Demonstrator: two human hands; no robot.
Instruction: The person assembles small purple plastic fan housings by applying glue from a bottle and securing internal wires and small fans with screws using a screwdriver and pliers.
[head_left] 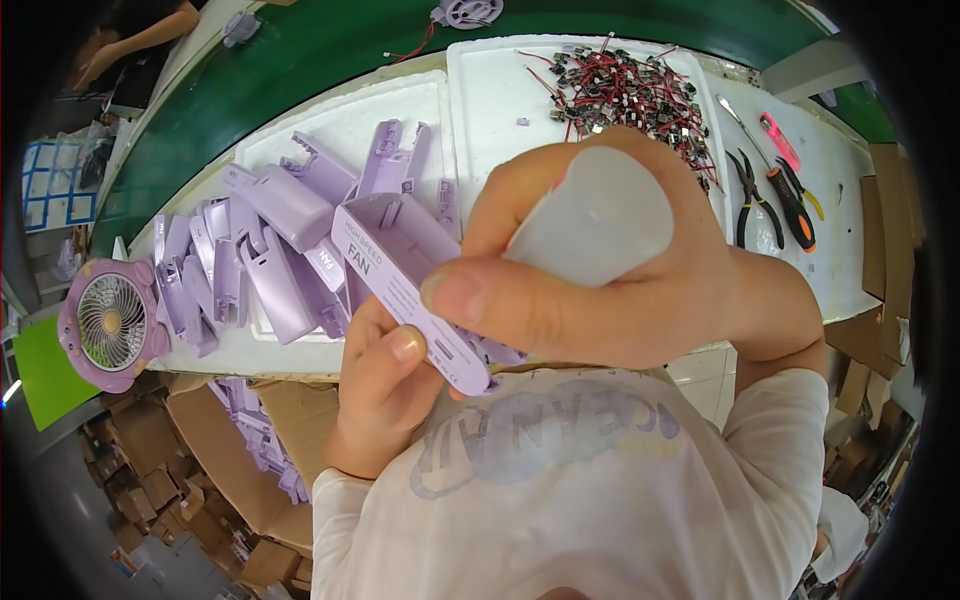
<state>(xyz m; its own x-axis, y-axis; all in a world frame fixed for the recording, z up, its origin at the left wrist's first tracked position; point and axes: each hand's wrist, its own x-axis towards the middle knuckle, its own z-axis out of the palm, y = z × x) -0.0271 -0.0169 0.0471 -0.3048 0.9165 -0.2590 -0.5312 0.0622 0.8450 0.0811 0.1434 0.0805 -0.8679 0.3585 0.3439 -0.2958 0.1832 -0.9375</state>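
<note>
My left hand (375, 395) pinches the lower end of a light purple plastic fan housing (400, 290), thumb on its printed side. The housing is tilted, its hollow, ribbed inside facing up and right. Closed around a translucent white bottle (600, 220) is my right hand (640, 310), with the bottle's broad end toward me. The bottle's other end is hidden behind my fingers. My right thumb reaches over the housing's edge. Just beyond my left hand, several more purple housing shells (285, 210) lie heaped on a white foam board (425, 105).
Small circuit boards with red and black wires (640, 95) are piled at the far right. Pliers (752, 200), a screwdriver (793, 210) and a pink cutter (780, 140) lie beyond. Left stand a round purple fan (112, 320) and cardboard box (295, 415). Another person's arm (150, 38) shows far left.
</note>
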